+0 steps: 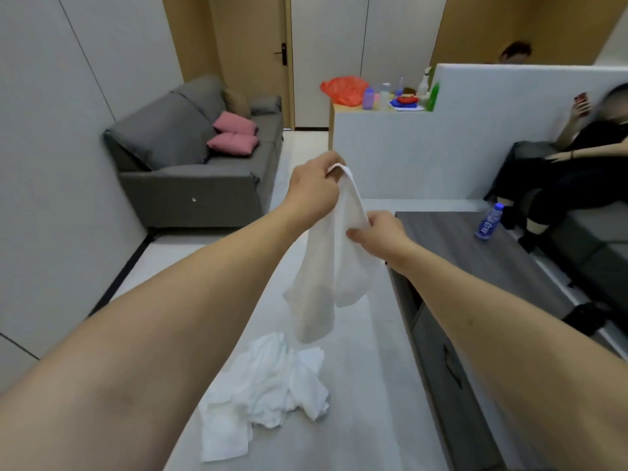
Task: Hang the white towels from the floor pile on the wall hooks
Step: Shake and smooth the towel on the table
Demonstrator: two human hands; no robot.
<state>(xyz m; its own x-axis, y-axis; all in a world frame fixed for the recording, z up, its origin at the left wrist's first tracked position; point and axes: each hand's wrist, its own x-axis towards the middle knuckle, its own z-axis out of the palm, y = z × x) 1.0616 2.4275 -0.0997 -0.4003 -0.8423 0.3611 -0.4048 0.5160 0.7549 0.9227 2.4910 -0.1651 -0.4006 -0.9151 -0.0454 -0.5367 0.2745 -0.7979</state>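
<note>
One soft white cloth towel (334, 266) lifted above the crumpled white floor pile (265, 392).

Left hand (314, 193) pinches a corner, right hand (380, 232) clamps the edge; spread it flat before hooking. No hooks visible.

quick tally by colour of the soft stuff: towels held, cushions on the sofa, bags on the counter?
White: 1 towel held by left hand and right hand; the floor pile is too bunched to count
Pink: 2 cushions
Brown: 1 cushion
Orange: 1 bag
Total: 5, pile excluded
</note>
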